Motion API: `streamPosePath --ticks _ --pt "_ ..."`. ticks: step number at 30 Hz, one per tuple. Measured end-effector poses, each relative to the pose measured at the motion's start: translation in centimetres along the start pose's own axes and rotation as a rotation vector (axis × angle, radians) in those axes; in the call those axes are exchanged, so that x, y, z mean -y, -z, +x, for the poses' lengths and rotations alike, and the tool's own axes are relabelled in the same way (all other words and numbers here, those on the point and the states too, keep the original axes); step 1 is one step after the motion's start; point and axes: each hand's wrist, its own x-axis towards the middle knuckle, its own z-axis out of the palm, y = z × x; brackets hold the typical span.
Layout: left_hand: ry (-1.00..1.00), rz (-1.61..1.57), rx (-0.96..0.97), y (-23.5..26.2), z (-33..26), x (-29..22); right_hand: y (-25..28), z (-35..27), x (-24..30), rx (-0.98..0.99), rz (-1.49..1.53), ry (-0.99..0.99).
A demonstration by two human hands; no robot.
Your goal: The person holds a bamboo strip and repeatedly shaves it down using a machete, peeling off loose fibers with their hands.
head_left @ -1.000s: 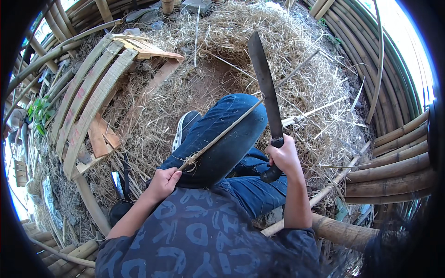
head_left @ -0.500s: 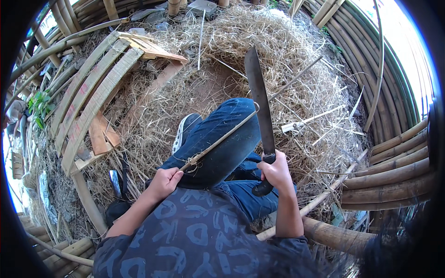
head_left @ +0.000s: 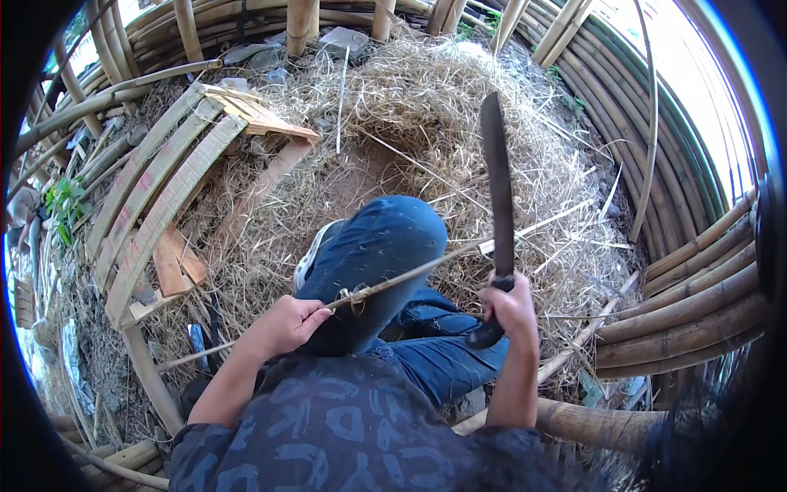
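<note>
Stick (head_left: 402,280), thin, pale brown: laid aslant over my raised knee (head_left: 398,221), which I judge serves as a prop; a curled scrap (head_left: 352,299) clings to it just ahead of my grip; a like length shows beyond my left forearm, seemingly the same piece.

Left hand (head_left: 287,325): fingers folded round the stick, thumb along it, presumably to pin it against the leg; the far part runs out unheld toward the blade.

Right hand (head_left: 513,305): wrapped round the black handle of a large knife (head_left: 498,176); dark blade raised, tip away from my body, which would keep the edge off my leg; whether blade and stick touch, I cannot tell.

Shoe (head_left: 308,256), one, pale-edged: beyond the knee, the leg bent up, probably for a steady rest.

Shavings (head_left: 459,98), dry, tangled: a thick spread on the ground, heaped ahead of me.

Crate (head_left: 168,193), slatted wood: tilted among the shavings at left.

Bamboo poles (head_left: 689,320): stacked at right, forming what looks like a wall; stones (head_left: 344,38) at the far edge.
</note>
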Motion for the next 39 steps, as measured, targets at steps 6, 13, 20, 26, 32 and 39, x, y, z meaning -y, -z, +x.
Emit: streamPosePath --ticks 6,13,20,26,32,39 --pt "-0.014 -0.073 0.014 0.8 1.9 0.9 -0.1 3.9 -1.7 -0.072 -0.033 -0.036" --pt "-0.034 -0.024 -0.024 -0.8 2.4 2.7 -3.8 2.3 -1.7 0.002 0.159 0.035" --pt "0.008 -0.053 -0.119 -1.0 1.2 1.7 -6.2 0.5 -1.4 0.012 0.202 0.052" --pt "-0.041 -0.003 -0.182 -1.5 0.6 2.8 -8.0 -0.8 -1.8 0.089 0.172 0.041" --pt "-0.031 -0.031 -0.215 -1.8 0.5 2.4 -8.4 -2.2 -1.6 0.101 0.170 0.039" --pt "-0.069 -0.009 -0.272 -2.4 0.6 2.6 -8.8 -2.5 -2.0 0.091 0.172 0.041"
